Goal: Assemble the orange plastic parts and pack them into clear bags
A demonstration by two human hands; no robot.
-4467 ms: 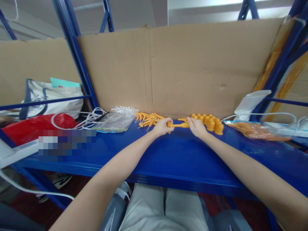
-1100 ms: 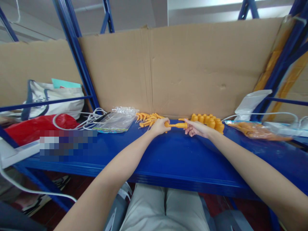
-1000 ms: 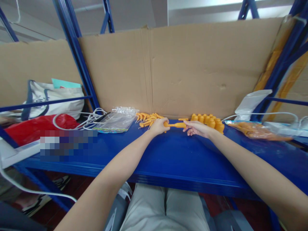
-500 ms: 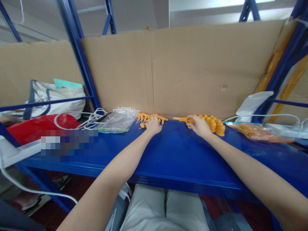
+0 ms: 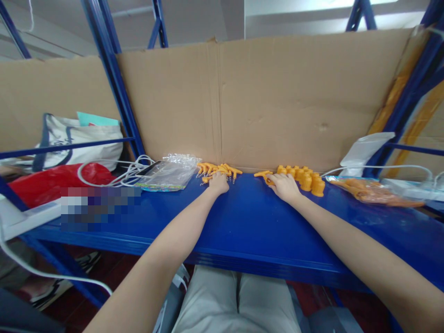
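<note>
My left hand (image 5: 218, 183) rests on a pile of orange corkscrews (image 5: 236, 171) with T-shaped handles and metal spirals. Its fingers are bent down and closed around a corkscrew, though the fingertips are partly hidden. Further right, my right hand (image 5: 286, 187) lies low over the table with its fingers closed on an orange T-handled piece (image 5: 263, 174). The part nearest the palm is covered. Just beyond that hand stand several orange cup-shaped pieces (image 5: 306, 180) in rows.
A blue metal table (image 5: 243, 222) backs onto a cardboard panel (image 5: 270, 101). Clear plastic bags (image 5: 169, 175) lie at the left beside white cables (image 5: 135, 169) and a red bag (image 5: 62, 182). To the right is a bag of orange parts (image 5: 374, 190). Blue posts (image 5: 121, 88) flank the table.
My left hand has drawn slightly back and left over the pile, its fingers more bent. My right hand has lowered and turned flatter, and the orange piece by it has shifted a little right.
</note>
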